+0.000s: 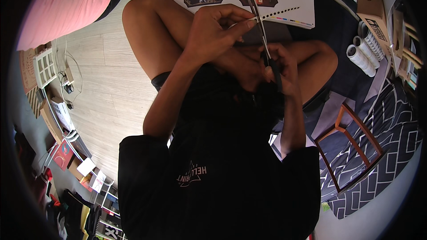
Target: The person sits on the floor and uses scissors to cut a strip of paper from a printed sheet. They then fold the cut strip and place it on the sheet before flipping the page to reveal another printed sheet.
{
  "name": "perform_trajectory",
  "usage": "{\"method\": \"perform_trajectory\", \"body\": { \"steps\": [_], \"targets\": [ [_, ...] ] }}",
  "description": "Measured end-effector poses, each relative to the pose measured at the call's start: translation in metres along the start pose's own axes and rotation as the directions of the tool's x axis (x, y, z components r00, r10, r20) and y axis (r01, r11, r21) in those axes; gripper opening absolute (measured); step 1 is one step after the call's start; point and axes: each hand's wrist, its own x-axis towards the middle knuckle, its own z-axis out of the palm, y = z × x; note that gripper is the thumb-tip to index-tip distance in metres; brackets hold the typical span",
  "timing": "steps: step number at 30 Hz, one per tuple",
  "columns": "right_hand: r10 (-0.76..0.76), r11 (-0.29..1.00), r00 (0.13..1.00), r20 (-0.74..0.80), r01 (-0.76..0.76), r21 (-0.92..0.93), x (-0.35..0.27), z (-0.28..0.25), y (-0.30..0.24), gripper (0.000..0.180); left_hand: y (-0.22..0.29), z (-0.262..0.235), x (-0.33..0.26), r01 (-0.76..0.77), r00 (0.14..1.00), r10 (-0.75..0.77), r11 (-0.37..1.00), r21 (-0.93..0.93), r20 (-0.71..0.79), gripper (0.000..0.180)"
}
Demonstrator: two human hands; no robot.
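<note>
My left hand (215,33) is closed in a pinch on the near end of a narrow white strip (281,14) with a row of black dots. My right hand (284,64) grips scissors (264,35) by their dark handles. Their long blades point away from me and cross the strip just beside my left fingertips. Whether the blades touch the strip, I cannot tell. Beneath the strip and blade tips lies a white printed sheet (231,14) with ornate dark, red and green label designs and small colour patches along its near edge.
My crossed bare legs (147,40) frame the work on the pale wood floor (115,62). Right of me are white rolls (361,60), a cardboard box (376,26), a brown wooden frame (349,144) and patterned dark fabric (396,146). Cables (69,69) and shelving stand left.
</note>
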Motion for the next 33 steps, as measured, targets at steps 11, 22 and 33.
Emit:
{"method": "perform_trajectory", "body": {
  "steps": [11,22,33],
  "targets": [
    [-0.004,1.000,1.000,0.005,0.004,-0.016,0.0007,0.0001,-0.0006,0.044,-0.0001,-0.0010,0.0000,-0.018,1.000,0.018,1.000,-0.004,0.004,0.018],
    [0.018,1.000,0.999,-0.032,-0.018,-0.005,-0.0006,-0.0025,-0.0025,0.049,-0.0025,-0.0081,-0.0039,-0.049,0.998,0.050,0.999,-0.007,0.034,0.022],
    [-0.040,0.999,0.999,0.020,0.040,0.018,0.0018,-0.0026,0.0020,0.051,-0.0015,-0.0019,-0.0024,-0.099,0.995,0.099,0.995,-0.025,-0.006,0.021]
  ]
}}
